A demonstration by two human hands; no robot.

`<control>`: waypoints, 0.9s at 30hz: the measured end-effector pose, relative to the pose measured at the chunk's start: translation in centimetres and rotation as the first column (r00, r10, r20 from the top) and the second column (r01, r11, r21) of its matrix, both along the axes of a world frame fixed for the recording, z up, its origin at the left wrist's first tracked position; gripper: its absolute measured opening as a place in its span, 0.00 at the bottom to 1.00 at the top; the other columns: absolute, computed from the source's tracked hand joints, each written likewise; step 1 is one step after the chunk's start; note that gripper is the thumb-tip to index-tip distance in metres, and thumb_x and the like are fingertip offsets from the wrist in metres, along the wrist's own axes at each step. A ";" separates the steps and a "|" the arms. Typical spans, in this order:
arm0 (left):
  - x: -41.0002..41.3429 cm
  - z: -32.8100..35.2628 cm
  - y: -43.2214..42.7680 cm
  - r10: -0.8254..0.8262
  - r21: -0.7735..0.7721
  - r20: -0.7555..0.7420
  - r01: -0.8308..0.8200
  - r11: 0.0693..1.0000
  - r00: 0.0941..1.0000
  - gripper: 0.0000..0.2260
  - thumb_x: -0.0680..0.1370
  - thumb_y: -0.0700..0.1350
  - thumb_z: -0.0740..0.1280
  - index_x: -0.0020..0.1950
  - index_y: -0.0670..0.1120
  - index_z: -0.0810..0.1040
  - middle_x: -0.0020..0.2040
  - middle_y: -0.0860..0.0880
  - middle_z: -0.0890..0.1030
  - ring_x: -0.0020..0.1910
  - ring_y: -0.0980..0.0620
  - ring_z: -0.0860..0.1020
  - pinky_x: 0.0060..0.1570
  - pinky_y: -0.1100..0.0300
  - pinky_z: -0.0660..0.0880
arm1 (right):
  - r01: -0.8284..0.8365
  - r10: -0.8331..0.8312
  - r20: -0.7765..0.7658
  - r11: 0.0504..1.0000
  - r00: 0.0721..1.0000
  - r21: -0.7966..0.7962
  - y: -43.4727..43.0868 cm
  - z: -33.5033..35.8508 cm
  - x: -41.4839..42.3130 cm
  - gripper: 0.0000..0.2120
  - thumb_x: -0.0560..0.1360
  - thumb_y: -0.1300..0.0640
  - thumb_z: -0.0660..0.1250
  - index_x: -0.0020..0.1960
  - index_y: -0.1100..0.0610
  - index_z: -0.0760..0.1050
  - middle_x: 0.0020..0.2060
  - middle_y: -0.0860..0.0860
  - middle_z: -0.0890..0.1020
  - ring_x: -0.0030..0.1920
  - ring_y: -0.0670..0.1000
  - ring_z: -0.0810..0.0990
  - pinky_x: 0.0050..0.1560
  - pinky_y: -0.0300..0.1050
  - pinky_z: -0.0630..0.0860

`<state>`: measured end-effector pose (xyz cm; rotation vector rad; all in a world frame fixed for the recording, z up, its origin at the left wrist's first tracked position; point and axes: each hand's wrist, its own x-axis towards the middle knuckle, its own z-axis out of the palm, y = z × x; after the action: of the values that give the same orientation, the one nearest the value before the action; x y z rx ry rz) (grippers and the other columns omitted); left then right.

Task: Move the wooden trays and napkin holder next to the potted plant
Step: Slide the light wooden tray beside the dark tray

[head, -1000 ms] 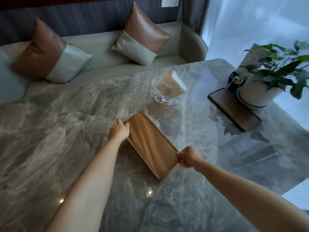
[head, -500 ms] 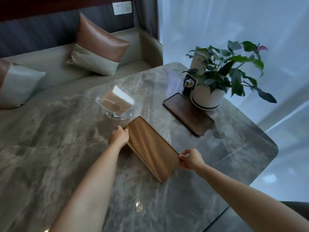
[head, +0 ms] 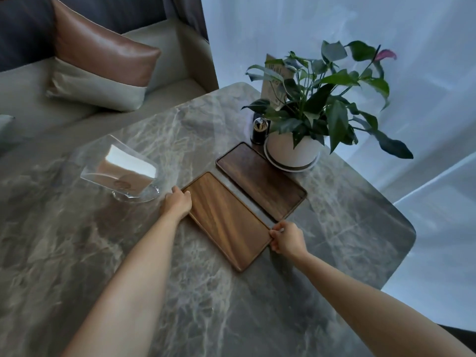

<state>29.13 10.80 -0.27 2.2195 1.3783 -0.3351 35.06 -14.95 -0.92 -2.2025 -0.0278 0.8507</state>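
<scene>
Both bare forearms reach toward twelve o'clock; left hand (head: 178, 203) lies palm-down, fingers curled, while right hand (head: 288, 239) seemingly pinches with thumb and fingertips.

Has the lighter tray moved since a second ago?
Yes. The lighter tray has slid toward the dark tray by the plant pot, leaving only a narrow gap; both hands hold its ends.

marble table (head: 347, 240) | sofa (head: 164, 47) with cushion (head: 103, 60) | toothpick jar (head: 258, 131) | curtain (head: 425, 73)
</scene>
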 end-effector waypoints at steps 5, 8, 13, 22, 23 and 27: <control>1.8 -0.8 0.5 -0.026 0.015 -0.016 0.026 1.000 1.000 0.22 0.81 0.49 0.52 0.68 0.36 0.61 0.68 0.32 0.68 0.67 0.34 0.66 0.66 0.46 0.65 | -0.001 0.001 0.034 1.000 0.999 -0.003 0.3 -0.8 0.6 0.03 0.76 0.63 0.60 0.44 0.58 0.72 0.30 0.53 0.78 0.31 0.52 0.78 0.39 0.51 0.79; 2.3 -1.1 0.7 -0.037 0.032 -0.009 0.038 0.999 0.999 0.22 0.81 0.49 0.52 0.68 0.36 0.62 0.68 0.33 0.68 0.67 0.34 0.66 0.65 0.46 0.65 | -0.007 0.007 0.061 1.000 0.998 -0.005 0.5 -0.8 0.6 0.02 0.76 0.62 0.60 0.45 0.58 0.71 0.37 0.58 0.81 0.37 0.57 0.80 0.43 0.55 0.80; 2.7 -1.2 0.9 -0.086 0.068 -0.014 0.087 0.994 0.996 0.22 0.80 0.49 0.52 0.68 0.35 0.62 0.68 0.33 0.67 0.68 0.35 0.65 0.66 0.45 0.64 | -0.033 0.036 0.099 0.999 0.994 -0.039 0.9 -0.3 0.7 0.05 0.77 0.59 0.60 0.51 0.61 0.68 0.46 0.63 0.80 0.47 0.62 0.79 0.51 0.61 0.77; 2.3 -0.9 1.0 -0.125 0.048 -0.004 0.125 0.991 0.992 0.23 0.80 0.49 0.52 0.70 0.36 0.61 0.69 0.33 0.66 0.69 0.36 0.64 0.67 0.46 0.63 | -0.116 0.139 0.146 0.981 0.979 -0.156 1.2 0.7 1.3 0.08 0.79 0.57 0.55 0.52 0.62 0.66 0.47 0.61 0.80 0.48 0.60 0.78 0.52 0.59 0.76; 2.3 -0.9 1.0 -0.129 0.043 0.000 0.129 0.991 0.992 0.23 0.80 0.50 0.52 0.70 0.36 0.61 0.70 0.33 0.65 0.69 0.36 0.64 0.67 0.46 0.62 | -0.124 0.149 0.148 0.978 0.978 -0.166 1.2 0.7 1.3 0.08 0.79 0.57 0.55 0.52 0.62 0.66 0.47 0.61 0.80 0.48 0.60 0.78 0.52 0.59 0.76; 1.9 -0.5 1.0 -0.132 0.020 0.004 0.132 0.991 0.991 0.23 0.80 0.51 0.52 0.72 0.40 0.60 0.71 0.35 0.64 0.70 0.37 0.62 0.68 0.45 0.62 | -0.144 0.177 0.150 0.967 0.973 -0.209 1.3 0.9 1.5 0.08 0.78 0.55 0.57 0.51 0.60 0.67 0.48 0.60 0.80 0.48 0.60 0.78 0.50 0.57 0.76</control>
<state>31.03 11.76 -0.76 2.3317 1.2400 -0.3631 36.58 -13.69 -0.02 -2.4815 -0.2155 0.7810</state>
